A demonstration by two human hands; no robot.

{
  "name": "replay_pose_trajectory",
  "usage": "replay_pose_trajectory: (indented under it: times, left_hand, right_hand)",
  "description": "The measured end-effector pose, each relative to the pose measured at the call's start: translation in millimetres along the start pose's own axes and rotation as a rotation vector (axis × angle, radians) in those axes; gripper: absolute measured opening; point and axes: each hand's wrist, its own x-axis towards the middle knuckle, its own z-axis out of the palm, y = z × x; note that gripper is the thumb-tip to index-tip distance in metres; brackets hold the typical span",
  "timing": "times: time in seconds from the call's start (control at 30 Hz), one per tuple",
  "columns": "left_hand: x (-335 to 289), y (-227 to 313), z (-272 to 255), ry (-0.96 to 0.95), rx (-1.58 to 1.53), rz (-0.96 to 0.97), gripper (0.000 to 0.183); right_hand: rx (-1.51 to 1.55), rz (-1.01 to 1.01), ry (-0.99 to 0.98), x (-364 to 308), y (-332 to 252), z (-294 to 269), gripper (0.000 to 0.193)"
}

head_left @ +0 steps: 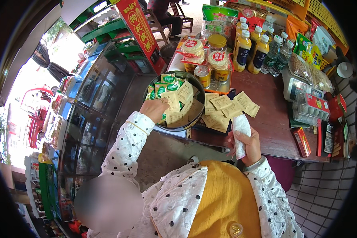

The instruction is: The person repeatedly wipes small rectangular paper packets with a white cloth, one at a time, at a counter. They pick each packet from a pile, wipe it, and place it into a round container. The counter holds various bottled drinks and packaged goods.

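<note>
My left hand (pixel 155 110) is in a round metal basin (pixel 202 104) on the table's left end, its fingers closed on the edge of a beige paper packet (pixel 171 101). Green and white sachets (pixel 167 88) and more beige packets lie under and around it. My right hand (pixel 250 146), in front of the table edge, grips a folded white cloth (pixel 241 133) upright. Just beyond the cloth, several flat beige packets (pixel 222 102) lie spread in an overlapping pile beside the basin.
Behind the pile stand wrapped stacks of round crackers (pixel 193 47) and a gold can (pixel 202 75). Yellow drink bottles (pixel 241 51) and water bottles (pixel 281 58) stand farther right. A weighing scale (pixel 297 85) and a calculator (pixel 328 137) sit on the right; a glass display case (pixel 97 103) is left.
</note>
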Motion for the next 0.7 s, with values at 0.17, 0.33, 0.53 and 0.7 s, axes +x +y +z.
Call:
replay_pose_trajectory:
  times: [0.17,0.33,0.53,0.7]
  left_hand:
    - [-0.4,18.5,-27.6,0.052,0.031,-0.089,0.024]
    - [10.5,94.0,-69.4,0.476,-0.259,0.045,0.028]
    - [86.0,160.2,-38.7,0.55,-0.287,0.151,0.024]
    - [137.9,174.6,-11.6,-0.016,-0.023,-0.132,0.04]
  right_hand:
    - [0.06,-0.044,0.038,-1.6,2.3,-2.0,0.034]
    - [0.159,-0.082,0.056,-0.6,2.8,-13.0,0.031]
    - [0.156,-0.164,0.049,-10.6,1.3,-26.6,0.031]
    - [0.15,-0.133,0.055,-24.4,-5.4,-33.8,0.029]
